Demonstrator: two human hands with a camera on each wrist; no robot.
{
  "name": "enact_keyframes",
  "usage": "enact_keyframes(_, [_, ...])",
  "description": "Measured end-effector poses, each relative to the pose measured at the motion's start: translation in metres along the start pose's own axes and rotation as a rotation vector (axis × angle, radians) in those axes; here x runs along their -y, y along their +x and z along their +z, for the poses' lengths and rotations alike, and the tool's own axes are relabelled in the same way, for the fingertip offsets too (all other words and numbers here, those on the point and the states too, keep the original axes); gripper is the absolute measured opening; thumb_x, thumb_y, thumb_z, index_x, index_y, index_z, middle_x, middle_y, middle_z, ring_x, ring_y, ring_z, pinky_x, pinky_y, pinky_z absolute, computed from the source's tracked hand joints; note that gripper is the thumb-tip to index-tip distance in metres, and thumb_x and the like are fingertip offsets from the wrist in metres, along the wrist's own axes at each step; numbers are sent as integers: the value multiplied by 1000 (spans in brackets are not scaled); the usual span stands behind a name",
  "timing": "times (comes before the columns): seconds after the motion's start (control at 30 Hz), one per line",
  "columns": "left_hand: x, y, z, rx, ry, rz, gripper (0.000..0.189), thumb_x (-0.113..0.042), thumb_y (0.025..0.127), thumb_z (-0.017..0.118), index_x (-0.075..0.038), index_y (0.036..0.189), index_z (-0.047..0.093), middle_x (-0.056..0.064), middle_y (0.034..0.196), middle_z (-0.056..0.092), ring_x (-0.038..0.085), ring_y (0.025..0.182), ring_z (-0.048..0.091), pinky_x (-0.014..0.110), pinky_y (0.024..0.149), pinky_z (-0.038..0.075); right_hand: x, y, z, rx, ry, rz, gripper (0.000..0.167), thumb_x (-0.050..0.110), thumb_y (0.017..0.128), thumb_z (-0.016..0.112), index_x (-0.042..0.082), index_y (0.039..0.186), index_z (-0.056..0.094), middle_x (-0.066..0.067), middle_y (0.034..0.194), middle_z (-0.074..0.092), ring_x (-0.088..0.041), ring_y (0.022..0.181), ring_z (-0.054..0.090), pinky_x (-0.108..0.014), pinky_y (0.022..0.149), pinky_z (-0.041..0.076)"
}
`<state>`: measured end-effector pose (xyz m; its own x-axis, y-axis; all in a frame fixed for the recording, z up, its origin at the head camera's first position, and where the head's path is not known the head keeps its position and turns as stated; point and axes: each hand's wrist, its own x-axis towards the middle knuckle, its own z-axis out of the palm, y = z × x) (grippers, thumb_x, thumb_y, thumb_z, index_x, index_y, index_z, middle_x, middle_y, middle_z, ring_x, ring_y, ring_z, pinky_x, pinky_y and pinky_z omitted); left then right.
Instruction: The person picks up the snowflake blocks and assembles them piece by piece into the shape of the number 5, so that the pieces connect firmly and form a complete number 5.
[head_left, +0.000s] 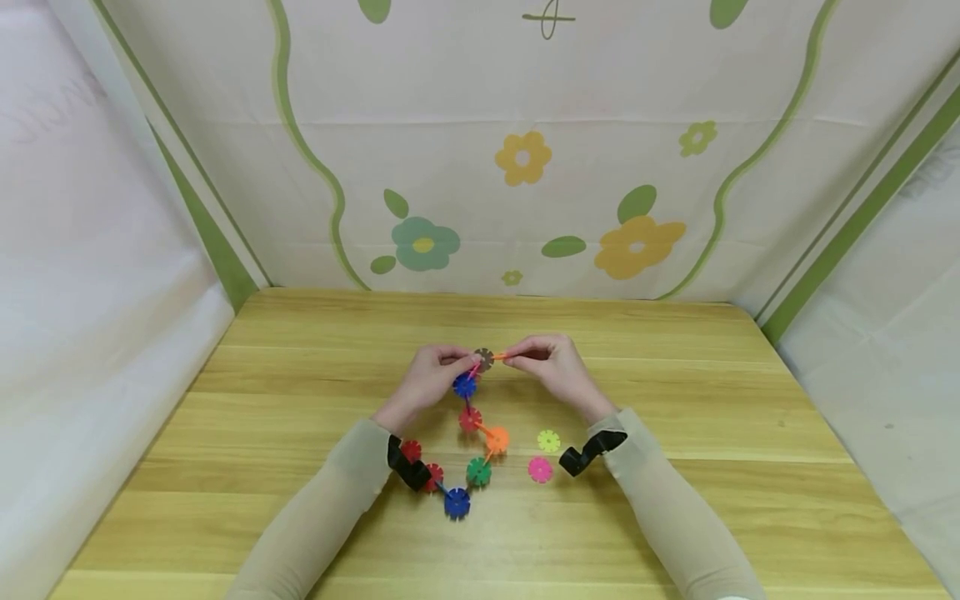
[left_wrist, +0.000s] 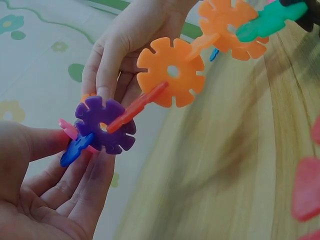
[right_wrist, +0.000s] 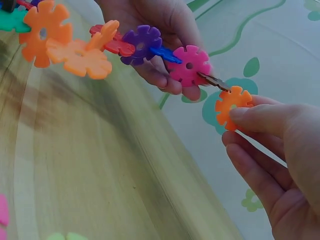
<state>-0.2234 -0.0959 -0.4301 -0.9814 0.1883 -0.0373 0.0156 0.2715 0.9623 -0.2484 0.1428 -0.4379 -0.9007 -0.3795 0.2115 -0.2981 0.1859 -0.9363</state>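
Linked plastic snowflake discs form a long chain. Near its far end, my left hand point(head_left: 424, 379) pinches a pink snowflake disc point(right_wrist: 197, 59) by thumb and fingers. A grey-brown snowflake disc point(head_left: 483, 359) is slotted into that pink one. Thumb and fingertips of my right hand point(head_left: 557, 367) pinch an orange snowflake disc point(right_wrist: 240, 98), which meets the grey-brown disc's other edge. Down from my left hand run a blue disc point(head_left: 464, 385), a purple disc point(left_wrist: 92, 122), a red disc point(head_left: 470, 419) and an orange disc point(head_left: 497, 440). A green disc point(head_left: 478, 472) follows, nearer the body.
A dark blue disc point(head_left: 457, 502) and red discs point(head_left: 411, 451) continue the chain beside the left forearm's black strap point(head_left: 408, 465). Two loose discs, one yellow-green point(head_left: 549, 441) and one pink point(head_left: 540, 469), lie on the wooden table point(head_left: 675, 500) near the right wrist. Printed cloth walls enclose it.
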Motion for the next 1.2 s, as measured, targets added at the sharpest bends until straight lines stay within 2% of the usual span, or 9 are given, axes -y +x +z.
enact_keyframes(0.17, [0, -1, 0, -15, 6, -1, 24, -24, 101, 68, -2, 108, 75, 5, 95, 75, 18, 90, 69, 34, 82, 56, 0, -1, 0, -13, -14, -2, 11, 8, 94, 75, 5, 104, 79, -7, 100, 76, -26, 95, 72, -40, 84, 59])
enact_keyframes(0.3, [0, -1, 0, -3, 10, 10, 24, -23, 101, 67, -2, 109, 75, 5, 95, 74, 19, 89, 69, 34, 81, 56, -1, 0, 0, -8, 0, -11, 10, 7, 93, 75, 6, 103, 79, -7, 99, 76, -25, 93, 72, -38, 83, 59])
enact_keyframes(0.57, [-2, -1, 0, 0, 9, -1, 24, -25, 102, 67, -3, 109, 76, 5, 96, 74, 18, 89, 69, 34, 81, 55, 0, -1, -1, -8, 15, -9, 10, 9, 94, 76, 7, 102, 80, -7, 100, 76, -31, 95, 72, -48, 85, 58])
enact_keyframes(0.73, [-3, -1, 0, 2, -23, -7, 24, -24, 101, 68, -2, 108, 75, 5, 95, 75, 19, 90, 69, 35, 82, 55, 0, -1, -1, -8, 45, -2, 11, 9, 93, 76, 5, 103, 79, -8, 100, 76, -33, 96, 71, -57, 88, 55])
enact_keyframes(0.93, [-2, 0, 1, 9, -24, -11, 25, -25, 101, 67, -3, 110, 75, 5, 96, 74, 19, 91, 69, 35, 83, 55, -1, -2, -3, -13, 55, -1, 13, 7, 93, 76, 3, 105, 78, -10, 101, 75, -35, 97, 71, -57, 88, 54])
enact_keyframes(1.1, [-1, 0, 0, 5, -33, -16, 25, -24, 102, 67, -3, 111, 74, 6, 98, 74, 19, 93, 69, 36, 85, 55, -3, -2, -7, -31, 63, 46, 13, 4, 94, 74, 2, 106, 78, -9, 102, 75, -35, 99, 70, -61, 90, 52])
enact_keyframes(1.2, [0, 1, 0, 1, -27, -14, 24, -24, 101, 67, -3, 111, 75, 5, 98, 74, 19, 93, 69, 36, 86, 55, 6, -4, -7, -24, 60, 35, 12, 2, 94, 73, 0, 105, 77, -10, 101, 75, -34, 97, 71, -58, 89, 54])
